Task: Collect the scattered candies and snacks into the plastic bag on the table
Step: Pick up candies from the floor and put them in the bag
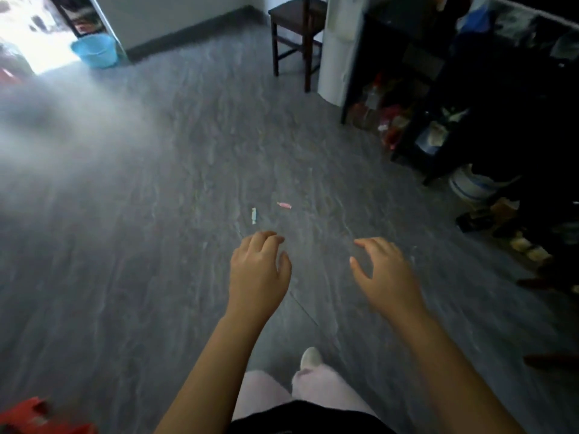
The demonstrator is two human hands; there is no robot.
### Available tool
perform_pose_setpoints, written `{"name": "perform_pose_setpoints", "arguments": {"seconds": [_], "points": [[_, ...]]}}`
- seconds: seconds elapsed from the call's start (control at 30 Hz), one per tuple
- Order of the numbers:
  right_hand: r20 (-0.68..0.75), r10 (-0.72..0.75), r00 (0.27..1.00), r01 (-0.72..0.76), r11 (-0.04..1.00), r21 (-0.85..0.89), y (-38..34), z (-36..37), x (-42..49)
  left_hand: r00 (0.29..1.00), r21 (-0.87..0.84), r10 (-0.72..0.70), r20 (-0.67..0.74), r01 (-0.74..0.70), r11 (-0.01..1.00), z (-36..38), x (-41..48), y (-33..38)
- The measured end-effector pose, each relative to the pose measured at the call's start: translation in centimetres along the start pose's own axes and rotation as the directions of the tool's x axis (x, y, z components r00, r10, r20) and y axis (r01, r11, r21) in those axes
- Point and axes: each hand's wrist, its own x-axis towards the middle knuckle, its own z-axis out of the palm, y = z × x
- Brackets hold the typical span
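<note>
Two wrapped candies lie on the grey floor ahead of me: a pale white-blue candy [253,215] and a pink candy [284,205] a little to its right. My left hand [257,272] hovers just short of them, fingers loosely curled and holding nothing. My right hand [387,274] is stretched out to the right of it, fingers spread, palm down, empty. Neither hand touches a candy. No plastic bag or table is in view.
A dark wooden chair [296,29] stands at the back beside a white pillar [336,48]. Dark cluttered shelving [438,98] and shoes line the right side. A blue bucket [94,50] sits by the bright doorway. A red object [37,418] shows at bottom left.
</note>
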Motion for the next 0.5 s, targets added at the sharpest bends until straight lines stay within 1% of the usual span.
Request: {"name": "perform_pose_setpoints", "arguments": {"seconds": [0.1, 0.2, 0.33, 0.5], "points": [[0.022, -0.018, 1.000, 0.019, 1.000, -0.015, 0.7, 1.0, 6.0, 0.998, 0.016, -0.049, -0.026, 0.050, 0.999, 0.8, 4.4, -1.4], [0.060, -0.050, 0.997, 0.051, 0.999, -0.011, 0.8, 3.3, 11.7, 0.992, 0.055, -0.115, -0.052, 0.118, 0.992, 1.7, 8.1, -4.3], [0.116, -0.101, 0.988, 0.101, 0.995, 0.002, 0.5, 8.3, 20.3, 0.980, 0.057, -0.185, -0.065, 0.189, 0.980, 4.0, 14.5, -9.4], [0.164, -0.160, 0.973, 0.165, 0.986, -0.019, -1.0, 15.7, 33.7, 0.957, 0.049, -0.273, -0.100, 0.279, 0.959, 8.0, 25.9, -17.4]]}}
